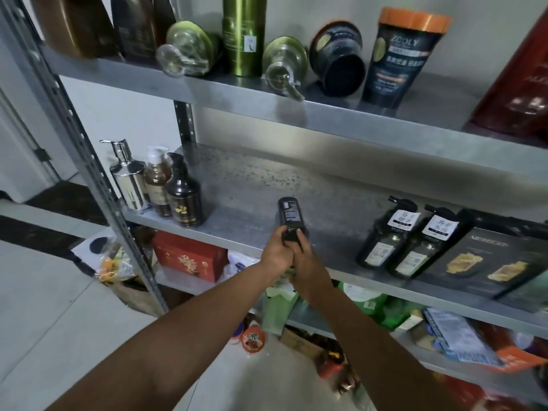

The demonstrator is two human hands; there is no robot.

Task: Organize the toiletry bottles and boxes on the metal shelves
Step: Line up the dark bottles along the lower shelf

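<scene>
I am partway through placing one item: a dark bottle [290,215], held out over the middle shelf [252,185]. It sits above the open stretch between the three pump bottles [157,185] standing at the left end and the pair of dark pump bottles [397,241] toward the right. Both grips are clamped on it. My left grip [275,253] curls round its near end from the left. My right grip [308,262] closes over the same end from the right and slightly lower, touching the left one. That end is hidden under my fingers, so I cannot tell whether I hold the cap or the base.

The bottle's long axis runs away from me toward the back of the shelf. Its free end points away and a little upward, and a panel of white print faces up at me. I cannot tell whether it touches the metal; it seems to hang just above the front part of the shelf.

The next move, as I judge it, is to swing the bottle upright so its axis stands vertical. Then I would set it down on the bare metal near one of the standing groups without knocking a neighbour, and only then let both grips go.

Plenty looks undone: on the top shelf [326,114], two green pump bottles [186,48] and a dark jar [338,57] lie on their sides.
</scene>
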